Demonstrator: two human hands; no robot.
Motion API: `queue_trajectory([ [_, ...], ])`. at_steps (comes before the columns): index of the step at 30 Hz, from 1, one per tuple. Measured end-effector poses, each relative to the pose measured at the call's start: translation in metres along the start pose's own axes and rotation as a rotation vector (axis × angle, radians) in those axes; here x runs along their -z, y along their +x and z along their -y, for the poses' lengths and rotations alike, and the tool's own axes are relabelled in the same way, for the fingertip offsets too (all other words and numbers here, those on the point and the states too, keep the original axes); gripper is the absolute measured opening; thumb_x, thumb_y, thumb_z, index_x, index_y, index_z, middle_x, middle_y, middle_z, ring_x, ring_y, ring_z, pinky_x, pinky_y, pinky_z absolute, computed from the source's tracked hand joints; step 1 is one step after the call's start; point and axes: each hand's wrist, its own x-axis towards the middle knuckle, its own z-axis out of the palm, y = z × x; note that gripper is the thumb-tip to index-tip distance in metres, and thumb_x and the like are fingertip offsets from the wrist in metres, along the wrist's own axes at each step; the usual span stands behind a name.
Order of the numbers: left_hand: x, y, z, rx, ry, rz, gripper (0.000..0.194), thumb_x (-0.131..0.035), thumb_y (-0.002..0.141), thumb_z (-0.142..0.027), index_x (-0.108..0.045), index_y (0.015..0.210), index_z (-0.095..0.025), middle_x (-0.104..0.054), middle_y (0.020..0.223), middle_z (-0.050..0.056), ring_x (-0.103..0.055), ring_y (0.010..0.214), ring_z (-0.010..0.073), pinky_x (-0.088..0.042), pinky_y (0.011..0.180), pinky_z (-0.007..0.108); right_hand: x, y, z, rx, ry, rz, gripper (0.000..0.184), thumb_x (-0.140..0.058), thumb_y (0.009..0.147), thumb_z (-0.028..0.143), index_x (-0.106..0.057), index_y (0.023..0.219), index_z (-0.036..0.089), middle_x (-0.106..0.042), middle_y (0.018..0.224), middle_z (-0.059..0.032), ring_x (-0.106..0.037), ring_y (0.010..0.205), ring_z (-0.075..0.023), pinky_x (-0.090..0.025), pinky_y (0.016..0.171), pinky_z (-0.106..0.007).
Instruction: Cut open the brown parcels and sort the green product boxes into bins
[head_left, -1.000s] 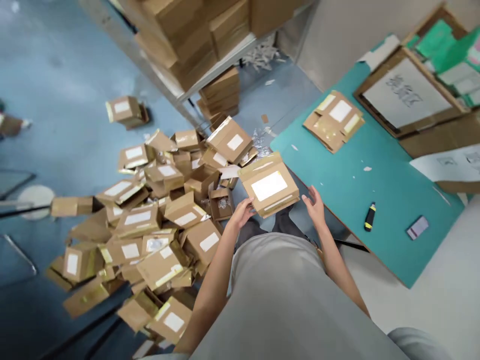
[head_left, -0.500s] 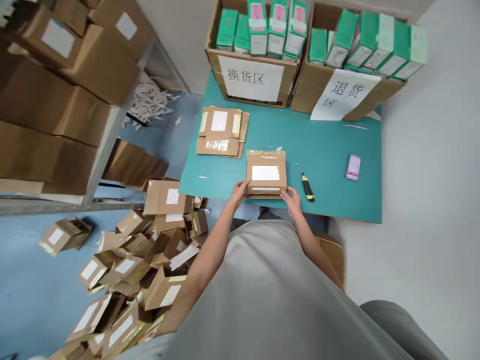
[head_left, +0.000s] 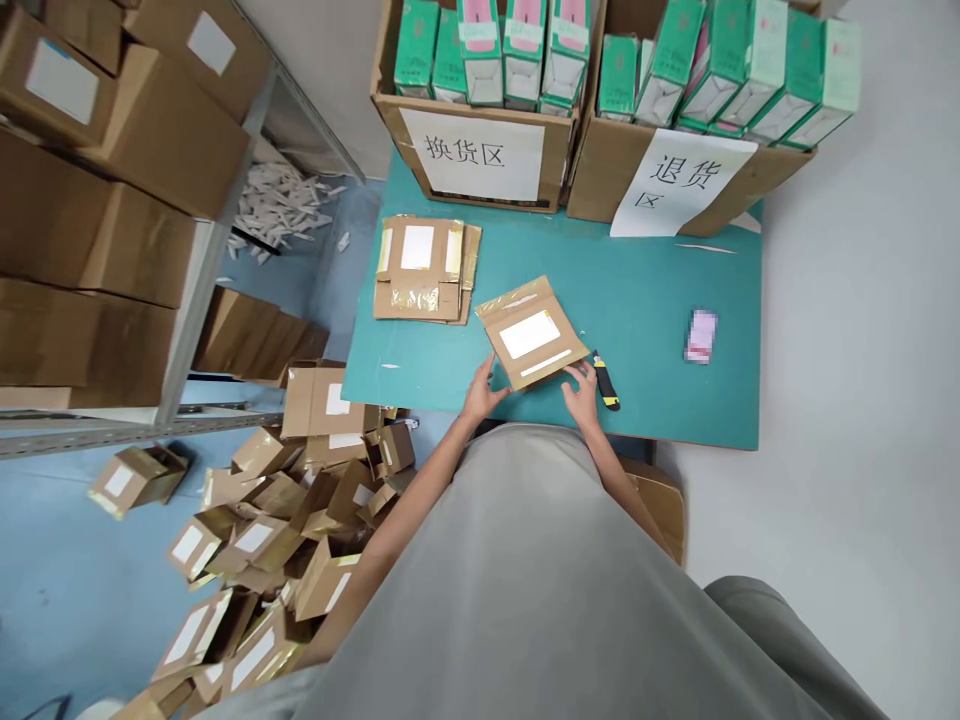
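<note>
A flattened cardboard box [head_left: 568, 346] with white labels lies turned at an angle near the front edge of the green table. My left hand [head_left: 482, 392] is at its lower left side, thumb and forefinger spread, the fingertips close to or touching the cardboard. Beside the lower right edge is my right hand [head_left: 581, 395], its fingers bent and apart, tips at the cardboard; whether they press on it I cannot tell. Just right of that hand lies a black and yellow utility knife [head_left: 606, 382].
Flattened cardboard boxes [head_left: 420, 298] are stacked at the table's left. Two large cartons [head_left: 555, 165] with green packages and paper signs stand along the back. A blurred pink item [head_left: 700, 336] lies right. Shelving [head_left: 187, 300] and a heap of opened boxes [head_left: 262, 540] are at left.
The flattened box has rotated clockwise and its far edge has shifted. My fingers have spread from their earlier hold on its sides. The whole view has shifted slightly.
</note>
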Motion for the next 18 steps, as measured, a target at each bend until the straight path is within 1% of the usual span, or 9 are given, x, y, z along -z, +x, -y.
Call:
queue_trajectory([
  [3,-0.007,0.006,-0.007,-0.082,0.114,0.021,0.119,-0.102,0.071,-0.042,-0.047,0.174,-0.023,-0.035,0.183,0.022,-0.046,0.162,0.0457,-0.04,0.133,0.054,0.002,0.022,-0.006,0.143,-0.236,0.09,0.037,-0.073,0.084,0.023,-0.085,0.119,0.025,-0.041,0.183,-0.0083,-0.021,0.176,-0.0358,-0.018,0.145,-0.058],
  [5,-0.012,0.01,-0.014,-0.159,0.205,0.013,0.123,-0.102,0.073,-0.045,-0.042,0.177,-0.021,-0.021,0.188,0.025,-0.034,0.169,0.0498,-0.033,0.137,0.058,-0.001,0.04,-0.009,0.189,-0.305,0.134,0.039,-0.072,0.083,0.02,-0.085,0.121,0.022,-0.042,0.183,-0.0104,-0.017,0.177,-0.0374,-0.016,0.146,-0.059],
  [7,-0.019,0.015,-0.021,-0.277,0.332,0.059,0.118,-0.105,0.072,-0.041,-0.049,0.174,-0.022,-0.014,0.19,0.024,-0.02,0.174,0.0527,-0.022,0.141,0.063,-0.006,0.058,-0.009,0.225,-0.368,0.15,0.046,-0.072,0.083,0.018,-0.084,0.127,0.019,-0.05,0.178,-0.0151,-0.021,0.175,-0.0389,-0.017,0.145,-0.058],
  [9,-0.027,0.018,-0.025,-0.401,0.457,0.15,0.103,-0.105,0.071,-0.034,-0.063,0.164,-0.025,-0.017,0.191,0.02,-0.011,0.176,0.0528,-0.012,0.142,0.068,-0.013,0.072,-0.006,0.265,-0.427,0.16,0.052,-0.072,0.084,0.018,-0.081,0.135,0.016,-0.058,0.17,-0.0185,-0.029,0.171,-0.0397,-0.02,0.144,-0.057],
  [11,-0.037,0.021,-0.026,-0.457,0.522,0.176,0.076,-0.1,0.079,-0.035,-0.074,0.15,-0.026,-0.025,0.189,0.017,-0.011,0.177,0.0505,-0.01,0.142,0.07,-0.021,0.079,-0.002,0.321,-0.488,0.171,0.053,-0.072,0.087,0.021,-0.078,0.139,0.015,-0.061,0.165,-0.0194,-0.035,0.167,-0.0398,-0.024,0.142,-0.058],
  [13,-0.042,0.026,-0.027,-0.435,0.512,0.077,0.043,-0.086,0.095,-0.04,-0.083,0.134,-0.022,-0.036,0.185,0.017,-0.019,0.176,0.0469,-0.017,0.143,0.068,-0.026,0.08,0.002,0.367,-0.555,0.149,0.047,-0.069,0.094,0.025,-0.077,0.139,0.016,-0.058,0.166,-0.0199,-0.037,0.166,-0.0391,-0.028,0.141,-0.059],
  [14,-0.042,0.028,-0.027,-0.415,0.486,0.011,0.034,-0.078,0.101,-0.042,-0.085,0.126,-0.02,-0.043,0.181,0.018,-0.024,0.175,0.0448,-0.02,0.143,0.066,-0.028,0.079,0.004,0.361,-0.584,0.113,0.044,-0.068,0.098,0.027,-0.076,0.14,0.015,-0.056,0.167,-0.0212,-0.038,0.165,-0.0391,-0.03,0.14,-0.059],
  [16,-0.036,0.035,-0.03,-0.392,0.415,-0.088,0.034,-0.068,0.108,-0.046,-0.088,0.115,-0.02,-0.057,0.171,0.019,-0.034,0.172,0.042,-0.024,0.143,0.065,-0.031,0.077,0.004,0.276,-0.619,-0.001,0.05,-0.07,0.101,0.034,-0.069,0.146,0.011,-0.05,0.168,-0.0265,-0.041,0.163,-0.0407,-0.034,0.137,-0.058],
  [18,-0.023,0.042,-0.034,-0.384,0.34,-0.116,0.036,-0.069,0.107,-0.051,-0.088,0.111,-0.02,-0.066,0.162,0.018,-0.039,0.169,0.0419,-0.028,0.141,0.065,-0.034,0.075,0.005,0.172,-0.615,-0.094,0.077,-0.078,0.097,0.043,-0.054,0.159,0.005,-0.043,0.169,-0.0331,-0.044,0.161,-0.0438,-0.039,0.134,-0.057],
])
